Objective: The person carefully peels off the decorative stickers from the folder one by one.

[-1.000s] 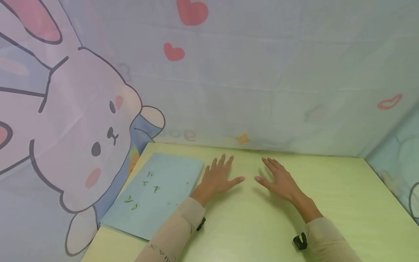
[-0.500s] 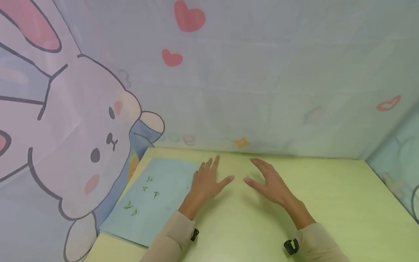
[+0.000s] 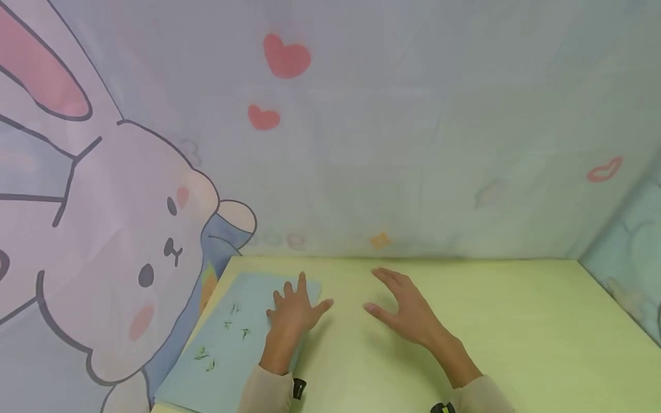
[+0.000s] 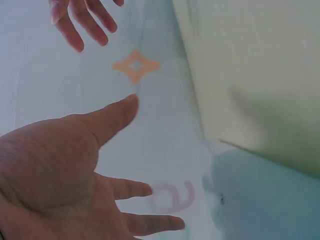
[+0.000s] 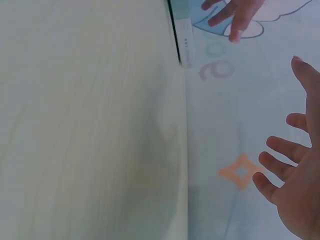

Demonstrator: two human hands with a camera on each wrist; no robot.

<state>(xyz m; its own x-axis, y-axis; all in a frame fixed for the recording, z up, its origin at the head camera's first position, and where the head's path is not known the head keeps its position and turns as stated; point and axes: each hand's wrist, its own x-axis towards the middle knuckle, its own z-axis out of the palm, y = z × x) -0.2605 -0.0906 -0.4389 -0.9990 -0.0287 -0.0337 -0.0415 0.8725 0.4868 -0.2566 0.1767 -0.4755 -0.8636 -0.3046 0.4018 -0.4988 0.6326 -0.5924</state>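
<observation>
A flat, pale blue, book-like item (image 3: pixel 222 344) printed with green leaf sprigs lies on the left of the yellow-green table (image 3: pixel 516 344). My left hand (image 3: pixel 291 312) hovers above its right edge, fingers spread and holding nothing. The left wrist view shows this hand (image 4: pixel 55 160) with its thumb stretched out and shadow falling on the blue cover (image 4: pixel 270 200). Over the middle of the table, my right hand (image 3: pixel 408 312) is raised with relaxed fingers, apart from any object. The right wrist view also shows it holding nothing, fingers (image 5: pixel 285 150) extended.
A cloth backdrop (image 3: pixel 413 143) with hearts and a large cartoon rabbit (image 3: pixel 139 229) rises behind and left of the table. Another printed cloth (image 3: pixel 630 258) hangs at the right side. Dark wrist straps show at both sleeves (image 3: pixel 265 390).
Both hands have moved left; the left hand now sits over the blue item's right edge. The head view has tilted up slightly, and the blue item stays on the table.
</observation>
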